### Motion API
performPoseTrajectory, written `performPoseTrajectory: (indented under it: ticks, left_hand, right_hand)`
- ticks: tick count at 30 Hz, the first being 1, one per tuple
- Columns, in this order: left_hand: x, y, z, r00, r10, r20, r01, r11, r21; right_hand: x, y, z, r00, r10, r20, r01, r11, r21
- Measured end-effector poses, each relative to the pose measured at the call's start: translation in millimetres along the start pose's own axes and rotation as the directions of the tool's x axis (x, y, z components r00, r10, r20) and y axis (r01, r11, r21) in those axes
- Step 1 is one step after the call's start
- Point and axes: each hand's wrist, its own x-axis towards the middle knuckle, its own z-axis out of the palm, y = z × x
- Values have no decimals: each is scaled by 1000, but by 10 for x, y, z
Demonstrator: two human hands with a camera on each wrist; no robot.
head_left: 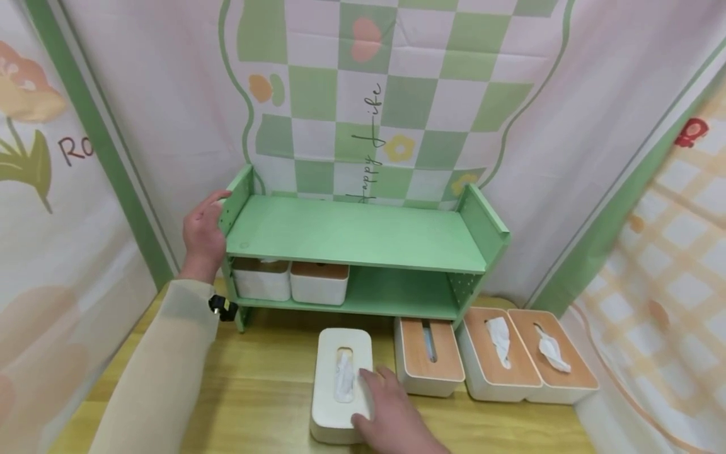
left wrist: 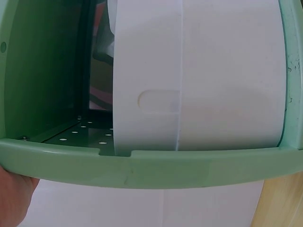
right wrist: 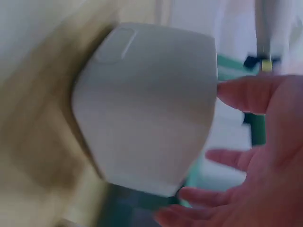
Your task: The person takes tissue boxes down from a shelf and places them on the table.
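At the upright left side panel of a green two-tier shelf (head_left: 363, 233), my left hand (head_left: 205, 234) grips the panel's edge. In the left wrist view, part of that hand (left wrist: 14, 196) shows at the rim, and a white box (left wrist: 227, 71) stands inside the shelf. An all-white tissue box (head_left: 331, 413) with tissue in its slot sits on the table in front. My right hand (head_left: 391, 410) is at its right side, fingers spread. In the blurred right wrist view, the thumb and fingertips reach the edges of the tissue box (right wrist: 147, 104); firm contact cannot be told.
On the lower tier stand two tissue boxes, a left one (head_left: 262, 280) and a right one (head_left: 319, 284). Three wood-topped boxes line the table's right: one near the shelf (head_left: 411, 359), a middle one (head_left: 493, 347) and an outer one (head_left: 573, 372). Patterned curtains (head_left: 391, 94) enclose the wooden table (head_left: 261, 391).
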Motion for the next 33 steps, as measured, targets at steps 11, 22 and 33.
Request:
performPoseTrajectory:
  ticks: [11,22,33]
  left_hand:
    - [188,-278,21,1000,-5,7,5,1000,9]
    - [173,-250,-9,1000,-18,6,18,1000,7]
    - [164,-247,-3,1000,-29,6,29,1000,-10]
  right_hand:
    - [-23,-138,210,793,-609,-21,503,675,-540]
    - [14,-198,137,876,-481,31,424,739,-524]
    - [134,-127,83,915,-402,-14,333,777,-535]
